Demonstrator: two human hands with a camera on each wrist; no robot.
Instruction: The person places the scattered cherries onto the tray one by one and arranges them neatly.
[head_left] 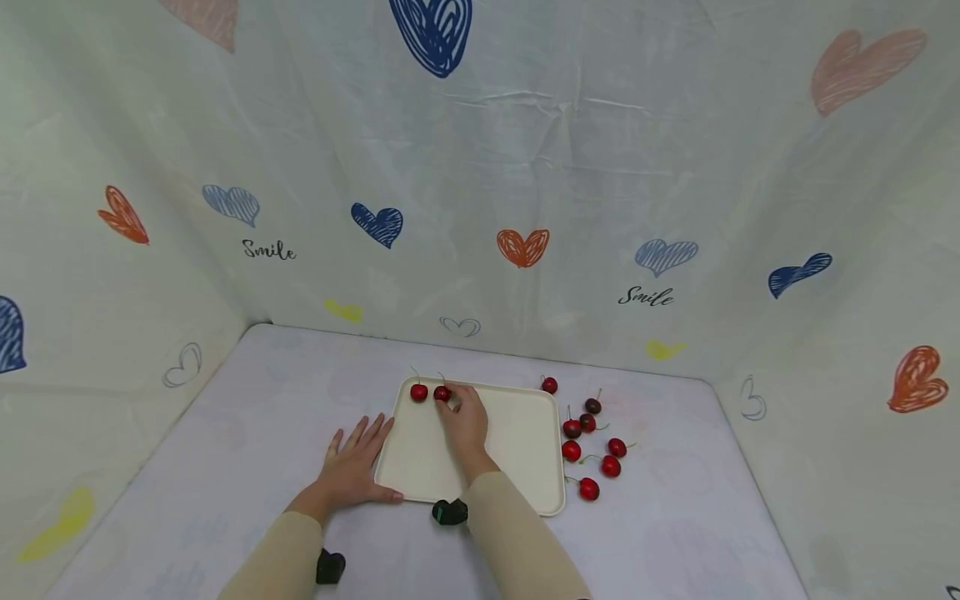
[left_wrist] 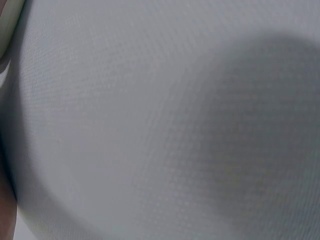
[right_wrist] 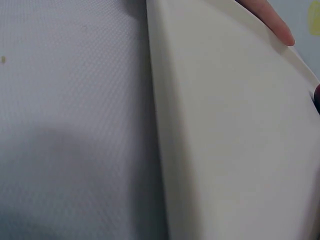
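A cream rectangular tray [head_left: 517, 442] lies on the table. Over its far left part, my right hand [head_left: 467, 425] pinches a red cherry [head_left: 441, 392] between thumb and fingertips, stem upward. Another cherry [head_left: 418, 392] sits just left of it, in the tray's far left corner. My left hand [head_left: 352, 471] rests at the tray's left edge with fingers spread, its thumb at the near left corner. The right wrist view shows the tray's pale floor [right_wrist: 240, 115] and a left-hand finger [right_wrist: 272, 22] on the rim. The left wrist view holds mostly tablecloth.
Several loose cherries [head_left: 611, 466] lie right of the tray, some close to its rim. Black wrist-camera pieces [head_left: 450, 512] show near the sleeves. A white curtain [head_left: 570, 200] printed with hearts stands behind the table [head_left: 660, 533].
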